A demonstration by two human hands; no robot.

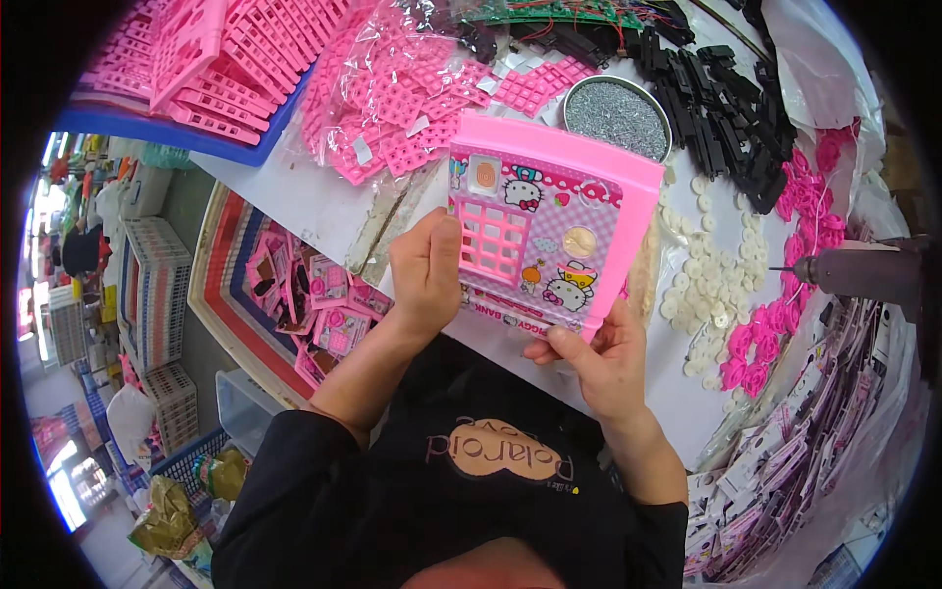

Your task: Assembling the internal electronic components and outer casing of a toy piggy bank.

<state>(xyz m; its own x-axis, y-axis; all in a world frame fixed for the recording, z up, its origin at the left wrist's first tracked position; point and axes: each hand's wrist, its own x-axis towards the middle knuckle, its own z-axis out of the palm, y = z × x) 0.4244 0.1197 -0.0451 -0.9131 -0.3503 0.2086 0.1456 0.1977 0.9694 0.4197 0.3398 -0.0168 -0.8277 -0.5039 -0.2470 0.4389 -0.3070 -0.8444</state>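
Between my two hands, above the table edge, is a pink plastic panel [633, 250] with a purple-and-pink cartoon sticker and a grid of square holes on its left side. It tilts clockwise, its decorated face toward me. My left hand [429, 270] grips the left edge, thumb up along the front. My right hand [599, 363] pinches the lower right corner with thumb in front. Fingers behind the panel are partly hidden. Beyond it lie pink button grids [392, 123] in clear plastic bags, and a round tin of small metal screws [616, 116].
A blue tray [260, 147] holds stacked pink frames. To the right are white discs [702, 285], coiled pink cords [775, 324], black plastic parts [702, 108] and a dark power screwdriver [854, 270] pointing left. Finished-looking pink pieces [334, 294] fill a crate lower left; printed cards [795, 461] line the right.
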